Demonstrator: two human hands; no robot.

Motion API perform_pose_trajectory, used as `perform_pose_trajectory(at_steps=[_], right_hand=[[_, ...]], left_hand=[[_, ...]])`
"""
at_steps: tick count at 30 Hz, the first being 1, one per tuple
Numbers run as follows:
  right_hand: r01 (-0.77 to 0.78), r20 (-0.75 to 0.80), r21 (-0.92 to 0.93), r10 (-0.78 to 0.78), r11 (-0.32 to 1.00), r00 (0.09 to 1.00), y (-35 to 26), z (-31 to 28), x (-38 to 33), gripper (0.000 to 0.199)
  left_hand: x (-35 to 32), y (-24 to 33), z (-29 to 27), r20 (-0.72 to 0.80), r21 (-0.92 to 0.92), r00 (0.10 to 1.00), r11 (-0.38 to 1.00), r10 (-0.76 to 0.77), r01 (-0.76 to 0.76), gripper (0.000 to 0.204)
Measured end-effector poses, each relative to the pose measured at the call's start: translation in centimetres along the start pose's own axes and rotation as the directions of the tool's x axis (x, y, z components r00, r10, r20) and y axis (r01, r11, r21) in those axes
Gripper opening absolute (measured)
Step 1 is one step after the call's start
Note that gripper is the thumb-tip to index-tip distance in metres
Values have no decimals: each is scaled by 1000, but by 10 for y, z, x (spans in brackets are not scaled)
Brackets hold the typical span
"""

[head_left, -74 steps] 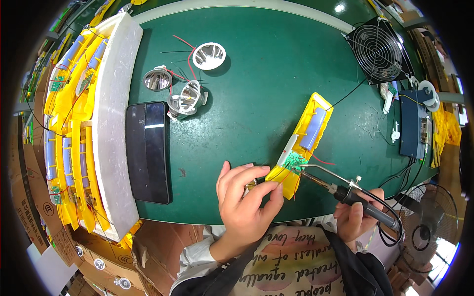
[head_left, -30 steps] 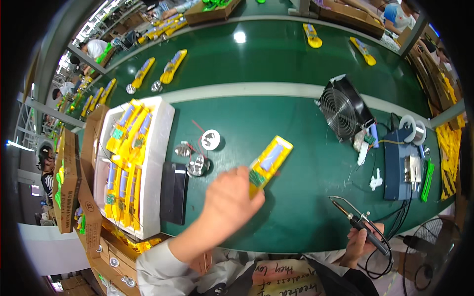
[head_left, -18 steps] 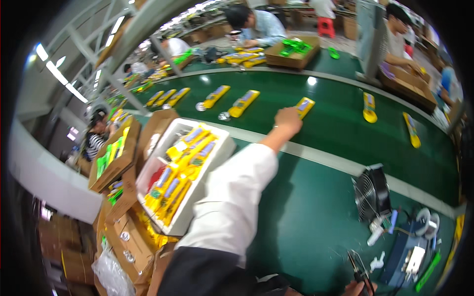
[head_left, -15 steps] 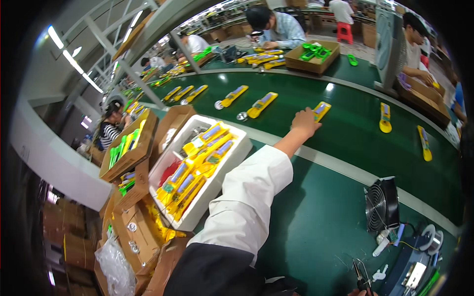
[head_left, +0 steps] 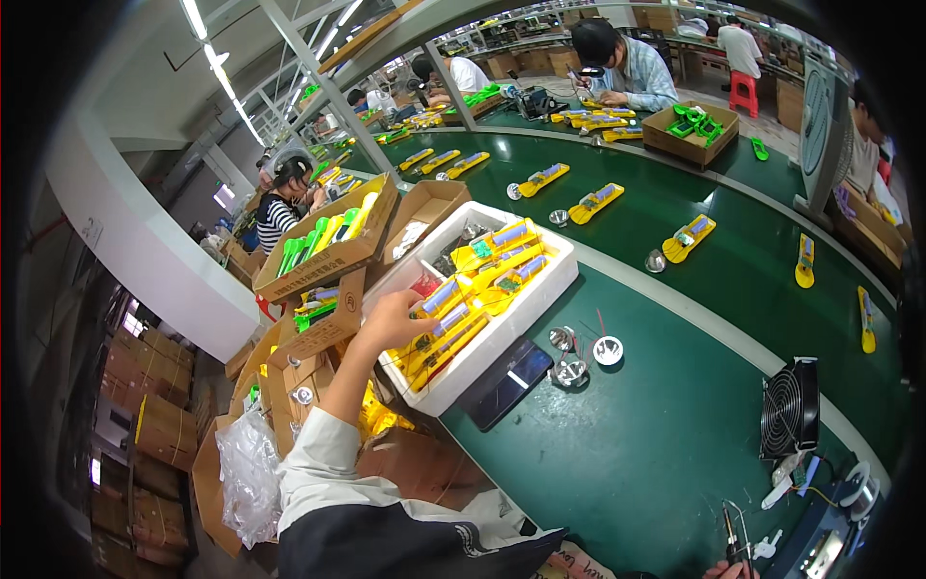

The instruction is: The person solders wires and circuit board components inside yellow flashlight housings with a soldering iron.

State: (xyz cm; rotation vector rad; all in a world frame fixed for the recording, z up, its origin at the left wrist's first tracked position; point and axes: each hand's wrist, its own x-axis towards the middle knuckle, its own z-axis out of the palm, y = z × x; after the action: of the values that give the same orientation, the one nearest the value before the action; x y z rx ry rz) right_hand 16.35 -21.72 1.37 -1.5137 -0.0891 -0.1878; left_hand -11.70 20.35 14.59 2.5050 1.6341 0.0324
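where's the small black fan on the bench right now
In the head view the black fan stands on the green bench at the lower right, near its right end, right of the three shiny reflector cups and just above the white cable parts.

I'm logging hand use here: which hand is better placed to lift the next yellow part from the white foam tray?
Left. The left hand already rests on the yellow parts in the white foam tray; the right hand is barely visible at the lower edge.

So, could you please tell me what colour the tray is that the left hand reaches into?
White, a foam tray, seen in the head view; the left hand is at its near edge.
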Motion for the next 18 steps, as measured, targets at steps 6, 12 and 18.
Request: perform_pose_trajectory(at_steps=[6, 12, 18], right_hand=[[99, 28, -36, -98, 994, 995, 2, -10, -6, 21], [142, -86, -128, -154, 982, 984, 37, -37, -13, 12], [118, -187, -64, -128, 991, 974, 24, -25, -22, 14]], left_hand=[[-28, -12, 4, -474, -17, 878, 996, 67, -85, 35], [-80, 110, 37, -453, -397, 851, 795, 264, -458, 39], [-102, 191, 154, -233, -522, 853, 680, 467, -514, 40]])
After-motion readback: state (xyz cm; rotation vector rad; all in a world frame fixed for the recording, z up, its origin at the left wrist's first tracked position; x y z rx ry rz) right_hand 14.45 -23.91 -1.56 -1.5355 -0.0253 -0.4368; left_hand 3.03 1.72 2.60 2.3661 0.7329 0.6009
